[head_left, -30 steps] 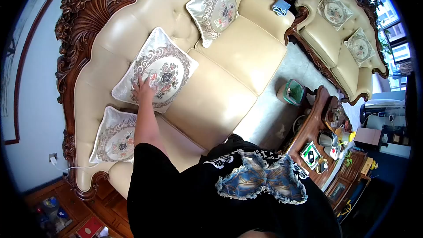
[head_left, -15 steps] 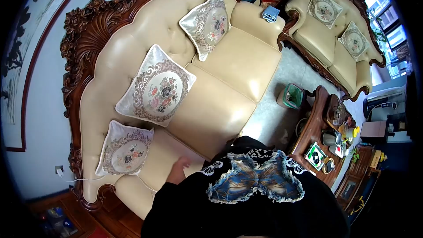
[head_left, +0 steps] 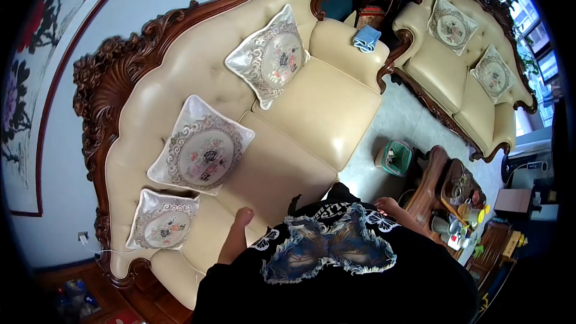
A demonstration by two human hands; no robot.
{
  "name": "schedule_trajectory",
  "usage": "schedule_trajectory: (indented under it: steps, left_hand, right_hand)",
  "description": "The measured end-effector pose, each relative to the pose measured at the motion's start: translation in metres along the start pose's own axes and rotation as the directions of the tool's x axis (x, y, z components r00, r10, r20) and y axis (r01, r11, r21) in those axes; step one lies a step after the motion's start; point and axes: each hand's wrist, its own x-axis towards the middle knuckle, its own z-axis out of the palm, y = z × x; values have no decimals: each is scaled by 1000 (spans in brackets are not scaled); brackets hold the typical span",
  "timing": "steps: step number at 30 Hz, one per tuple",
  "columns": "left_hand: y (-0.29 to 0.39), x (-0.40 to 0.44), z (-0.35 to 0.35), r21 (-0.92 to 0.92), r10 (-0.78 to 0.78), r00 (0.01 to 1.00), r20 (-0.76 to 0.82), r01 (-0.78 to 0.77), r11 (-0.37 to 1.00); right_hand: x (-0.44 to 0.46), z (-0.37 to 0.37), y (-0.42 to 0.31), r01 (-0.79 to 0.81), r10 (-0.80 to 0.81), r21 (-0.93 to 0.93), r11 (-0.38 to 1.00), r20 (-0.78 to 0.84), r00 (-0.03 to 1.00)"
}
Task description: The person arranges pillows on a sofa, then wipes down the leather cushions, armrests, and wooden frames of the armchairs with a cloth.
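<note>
My left hand (head_left: 243, 218) hangs in front of the sofa seat, beside my black shirt (head_left: 360, 282). Its fingers look curled together, and nothing shows in them. On the other side of my body, near the wooden coffee table (head_left: 427, 183), is my right hand (head_left: 387, 206); its fingers are small and partly hidden. The cream leather sofa (head_left: 324, 120) has a carved wooden frame. Three floral cushions lean on its backrest: a near one (head_left: 164, 221), a middle one (head_left: 203, 144) and a far one (head_left: 273, 57).
A folded blue cloth (head_left: 366, 39) lies on the sofa's far armrest. A lined waste bin (head_left: 394, 158) stands on the floor. Beyond is a second sofa (head_left: 441, 75) with two cushions. Cups and a tray (head_left: 462, 183) sit on the coffee table. A white cable (head_left: 111, 251) runs from a wall socket.
The view has shifted, and the sofa cushions sit lower in it. My right hand has come into view beside the shirt. My left hand now looks more curled.
</note>
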Motion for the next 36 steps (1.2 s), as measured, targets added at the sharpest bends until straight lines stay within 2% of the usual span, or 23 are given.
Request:
schedule_trajectory:
  steps: [1, 3, 4, 5, 7, 9, 11, 12, 13, 15, 17, 19, 21, 22, 23, 25, 27, 28, 30, 31, 32, 34, 36]
  left_hand:
    - [34, 15, -14, -33, -73, 995, -73, 71, 997]
    - [85, 69, -30, 311, 68, 997, 43, -78, 947]
    - [113, 85, -35, 54, 22, 998, 60, -26, 998]
    - [146, 102, -44, -205, -19, 997, 76, 34, 978]
    - [228, 127, -81, -78, -10, 990, 144, 22, 997]
    - [273, 178, -98, 228, 185, 982, -45, -170, 959]
    - [369, 173, -159, 68, -6, 998, -58, 10, 998]
    - [385, 188, -176, 0, 101, 988, -119, -101, 995]
    - [393, 201, -188, -60, 201, 962, -187, -215, 975]
    - [396, 233, -209, 111, 271, 899, -345, -248, 962]
    - [404, 244, -242, 308, 306, 846, -436, -179, 934]
    - [401, 260, -283, 388, 185, 868, -461, 10, 922]
    - [420, 262, -334, 333, -20, 882, -471, 198, 922]
    - [387, 294, -347, 444, 137, 796, -590, 178, 878]
    - [353, 326, -359, 546, 301, 679, -670, 176, 819]
    - [376, 332, -402, 402, 148, 766, -626, 154, 902]
    - [375, 365, -430, 487, 292, 671, -682, 119, 865]
    - [383, 369, -431, 485, 296, 676, -675, 104, 868]
    - [401, 373, -431, 354, 169, 809, -563, 51, 934]
    - [405, 379, -424, 353, 175, 811, -558, 41, 935]
    - [410, 385, -416, 347, 120, 799, -589, 116, 931]
    - [430, 383, -393, 349, 53, 747, -663, 245, 905]
    - [429, 389, -377, 290, 35, 767, -641, 200, 936]
  right_hand:
    - [13, -23, 0, -8, 8, -1, 1000, 13, 1000]
    - [49, -70, 6, -51, 41, 144, 988, 70, 997]
    - [50, -94, -4, -9, 7, 133, 991, 17, 1000]
    - [45, -114, -21, -1, 8, 196, 981, -38, 999]
    - [69, -157, -10, 2, 25, 350, 937, -74, 997]
    - [81, -192, -13, 2, 75, 424, 906, -166, 983]
    - [96, -218, -3, 14, 68, 466, 885, -158, 985]
    - [99, -225, -4, 26, 61, 460, 888, -173, 983]
    - [100, -227, -6, 15, 66, 459, 888, -161, 985]
    - [99, -223, -10, -1, 101, 465, 885, -191, 976]
    - [95, -214, -3, -21, 112, 517, 856, -145, 983]
    - [93, -202, 9, -131, 185, 639, 758, -18, 982]
    - [70, -182, 15, -157, 190, 475, 866, -21, 982]
    - [58, -179, 20, -178, 183, 464, 868, 35, 983]
    - [53, -175, 35, -149, 162, 431, 890, 7, 987]
    - [28, -173, 67, -129, 150, 596, 792, 15, 989]
    - [18, -163, 111, -136, 231, 688, 713, -48, 972]
    - [8, -161, 107, -136, 242, 691, 710, -58, 969]
    - [-32, -155, 97, -196, 262, 426, 883, -103, 959]
    - [-53, -153, 94, -225, 267, 275, 935, -124, 956]
    - [-73, -151, 81, -253, 269, 118, 960, -145, 952]
    - [-78, -148, 82, -285, 276, -36, 958, -170, 946]
    - [-45, -141, 149, 84, -77, 49, 995, -134, 988]
